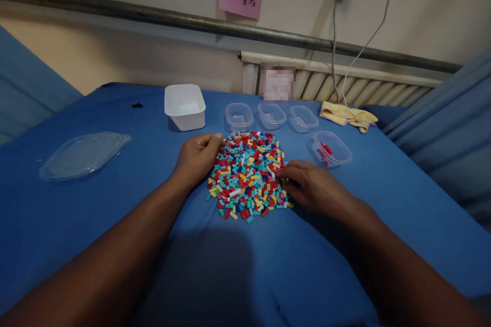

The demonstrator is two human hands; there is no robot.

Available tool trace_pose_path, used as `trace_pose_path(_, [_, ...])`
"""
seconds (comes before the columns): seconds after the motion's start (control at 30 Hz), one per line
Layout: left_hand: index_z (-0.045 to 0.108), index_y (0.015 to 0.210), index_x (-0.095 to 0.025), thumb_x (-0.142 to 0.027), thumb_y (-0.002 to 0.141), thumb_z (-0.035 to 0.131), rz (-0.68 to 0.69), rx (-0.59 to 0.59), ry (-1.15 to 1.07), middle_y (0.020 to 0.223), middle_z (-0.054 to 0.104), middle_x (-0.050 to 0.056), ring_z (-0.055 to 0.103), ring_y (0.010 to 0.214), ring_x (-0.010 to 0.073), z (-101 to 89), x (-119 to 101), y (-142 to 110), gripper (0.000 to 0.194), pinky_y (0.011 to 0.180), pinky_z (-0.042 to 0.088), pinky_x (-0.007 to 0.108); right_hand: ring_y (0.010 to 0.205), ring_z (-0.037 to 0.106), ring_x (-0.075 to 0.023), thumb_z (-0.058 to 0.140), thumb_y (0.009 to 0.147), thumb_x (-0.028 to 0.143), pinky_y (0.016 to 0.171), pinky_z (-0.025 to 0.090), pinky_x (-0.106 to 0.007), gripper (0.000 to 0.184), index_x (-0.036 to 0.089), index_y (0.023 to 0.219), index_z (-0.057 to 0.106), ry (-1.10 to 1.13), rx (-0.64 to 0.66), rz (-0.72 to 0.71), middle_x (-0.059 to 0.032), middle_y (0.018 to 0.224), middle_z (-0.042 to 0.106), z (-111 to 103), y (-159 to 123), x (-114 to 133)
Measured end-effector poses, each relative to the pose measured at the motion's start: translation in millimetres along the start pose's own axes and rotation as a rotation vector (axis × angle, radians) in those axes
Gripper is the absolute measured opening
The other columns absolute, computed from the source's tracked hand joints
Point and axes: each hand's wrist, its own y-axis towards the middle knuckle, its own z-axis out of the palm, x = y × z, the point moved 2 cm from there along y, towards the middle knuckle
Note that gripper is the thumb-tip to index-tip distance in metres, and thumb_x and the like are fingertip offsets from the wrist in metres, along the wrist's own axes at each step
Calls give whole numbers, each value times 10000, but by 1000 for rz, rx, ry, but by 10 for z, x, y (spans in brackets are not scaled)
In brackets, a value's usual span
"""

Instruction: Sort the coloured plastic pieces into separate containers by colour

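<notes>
A wide heap of tiny toy building bricks (249,176) in red, turquoise, yellow, blue, green and white lies on the blue cloth. At its upper left edge rests my left hand (197,156), closed, with the thumb pressed against the bent index finger. Anything inside that grip is hidden. My right hand (312,186) reaches into the right edge of the heap, fingers bent and drawn together among the bricks. A red brick shows near its fingertips, but whether it is held cannot be made out. Beyond this hand stands a clear plastic tub (341,153) with several red bricks (326,149) in it.
Three clear tubs (239,117) stand in a row behind the heap, beside a deeper white container (186,107). A clear lid (84,156) lies at left, near a small black item (137,106). A yellow cloth (347,114) lies back right, under a hanging cable (378,30).
</notes>
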Motion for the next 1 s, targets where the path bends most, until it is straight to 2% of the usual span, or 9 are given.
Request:
trace_pose_path(0.2, [731, 776, -189, -604, 969, 617, -15, 10, -26, 740, 721, 38, 629, 691, 195, 11, -16, -9, 472, 632, 433, 304, 940, 711, -221, 659, 1022, 221, 795, 481, -315, 247, 240, 1244, 766, -62, 45, 113, -84, 1126, 764, -14, 38, 71])
trace_pose_path(0.37, [763, 820, -186, -609, 968, 619, -19, 14, -31, 750, 727, 39, 626, 700, 196, 2, -14, -7, 471, 642, 437, 306, 822, 675, -184, 611, 965, 117, 713, 425, -287, 212, 211, 1102, 742, -9, 66, 155, -56, 1002, 775, -47, 14, 77])
trace_pose_path(0.5, [738, 788, -192, -609, 970, 616, -20, 12, -16, 756, 727, 41, 627, 697, 196, 1, -19, -10, 472, 637, 440, 303, 748, 670, -182, 620, 917, 102, 662, 415, -288, 261, 218, 1118, 740, 7, 78, 199, -32, 932, 781, -141, -58, 29])
trace_pose_path(0.57, [726, 777, -195, -610, 968, 613, -23, 10, -13, 752, 724, 41, 630, 699, 197, 2, -32, -16, 471, 632, 440, 300, 763, 689, -192, 646, 959, 173, 663, 439, -290, 209, 229, 1134, 747, 28, 82, 209, -30, 930, 784, -158, -74, -6])
trace_pose_path(0.63, [718, 768, -196, -604, 965, 610, -26, 10, -12, 746, 721, 40, 625, 696, 197, 4, -49, -21, 466, 626, 437, 297, 834, 712, -211, 648, 1006, 229, 702, 477, -303, 180, 232, 1151, 755, 7, 31, 190, -52, 1000, 792, -142, -61, -35])
trace_pose_path(0.73, [723, 766, -194, -580, 959, 612, -29, 8, -11, 751, 726, 45, 635, 719, 204, 3, -71, -26, 446, 635, 445, 297, 1043, 728, -253, 607, 1046, 198, 849, 532, -350, 252, 221, 1256, 743, -46, -63, 95, -103, 1179, 783, -72, -2, -42])
trace_pose_path(0.8, [729, 773, -193, -579, 956, 614, -29, 8, -12, 751, 728, 46, 639, 724, 207, 2, -76, -26, 442, 636, 447, 299, 1132, 717, -269, 586, 1056, 178, 924, 542, -376, 290, 212, 1309, 725, -44, -57, 43, -124, 1235, 770, -25, 37, -31])
trace_pose_path(0.9, [721, 769, -194, -591, 959, 610, -35, 15, -15, 733, 718, 44, 625, 692, 202, 6, -66, -22, 455, 622, 440, 300, 1099, 717, -276, 615, 1028, 176, 912, 550, -386, 270, 199, 1271, 729, -25, -32, 61, -129, 1186, 771, -13, 55, -27])
trace_pose_path(1.0, [727, 773, -193, -597, 958, 613, -34, 6, -21, 731, 715, 44, 618, 681, 197, 8, -44, -16, 459, 620, 445, 298, 914, 716, -234, 645, 960, 143, 780, 540, -344, 279, 210, 1216, 735, 64, 6, 126, -73, 1042, 779, -44, 20, -54])
